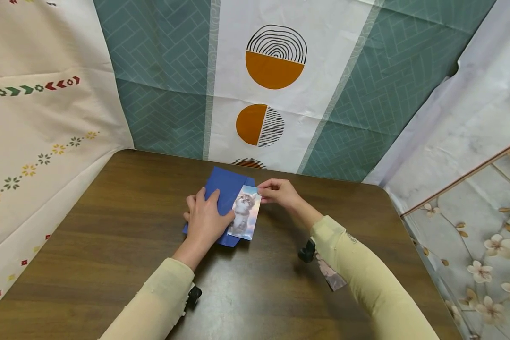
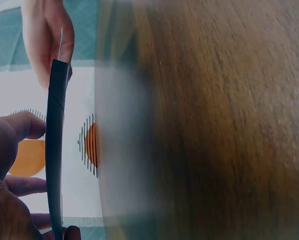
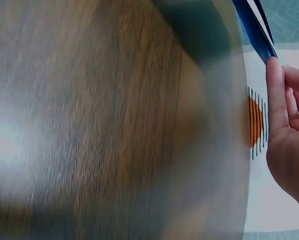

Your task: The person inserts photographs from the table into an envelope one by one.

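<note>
A blue envelope (image 1: pixel 227 186) is held over the middle of the table. My left hand (image 1: pixel 206 217) grips it, thumb toward the right side; in the left wrist view the envelope (image 2: pixel 55 150) appears edge-on, with fingers reaching round its lower end. A picture card (image 1: pixel 244 215) of a kitten against a pastel sky overlaps the envelope's right side, at its flap edge. With thumb and index finger, my right hand (image 1: pixel 280 192) pinches the card's upper right corner. In the right wrist view, the right hand's (image 3: pixel 287 135) fingertips are right at the end of the envelope (image 3: pixel 254 30).
Another picture card (image 1: pixel 330 274) lies on the brown wooden table (image 1: pixel 144 198), partly hidden by my right forearm. A patterned cloth (image 1: pixel 276 118) hangs along the far table edge, with more cloths at left (image 1: pixel 46 118) and right (image 1: pixel 484 198).
</note>
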Demonstrator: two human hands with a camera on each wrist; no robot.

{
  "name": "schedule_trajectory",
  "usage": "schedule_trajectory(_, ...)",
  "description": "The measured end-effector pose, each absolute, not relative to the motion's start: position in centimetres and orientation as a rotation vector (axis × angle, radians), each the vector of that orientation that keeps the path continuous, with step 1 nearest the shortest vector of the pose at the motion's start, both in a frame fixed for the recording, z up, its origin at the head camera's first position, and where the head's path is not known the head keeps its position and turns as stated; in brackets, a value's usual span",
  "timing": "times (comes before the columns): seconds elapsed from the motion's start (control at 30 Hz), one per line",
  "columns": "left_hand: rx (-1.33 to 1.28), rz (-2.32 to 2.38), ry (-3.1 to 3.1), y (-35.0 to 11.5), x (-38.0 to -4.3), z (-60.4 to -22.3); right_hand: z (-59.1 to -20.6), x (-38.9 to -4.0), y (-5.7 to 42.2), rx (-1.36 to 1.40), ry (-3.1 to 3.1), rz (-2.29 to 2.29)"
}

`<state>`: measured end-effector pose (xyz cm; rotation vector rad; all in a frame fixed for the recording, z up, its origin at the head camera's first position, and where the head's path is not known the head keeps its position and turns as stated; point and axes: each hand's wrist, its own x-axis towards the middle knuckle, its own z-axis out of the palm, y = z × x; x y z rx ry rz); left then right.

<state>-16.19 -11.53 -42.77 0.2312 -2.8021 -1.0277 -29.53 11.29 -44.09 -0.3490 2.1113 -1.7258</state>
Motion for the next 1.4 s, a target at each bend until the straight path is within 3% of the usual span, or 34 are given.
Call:
schedule_trajectory(0.63, 0.234, -1.009, -2.811, -11.4, -16.2, -42.8, -44.6, -29.0, 7.7, -0.376, 2.117, -1.847)
schedule_trajectory(1.4, 0.239, -1.014, -2.795, -11.3, -16.3, -42.7, -45.8, -28.2, 8.9, -0.252, 1.914, -1.949)
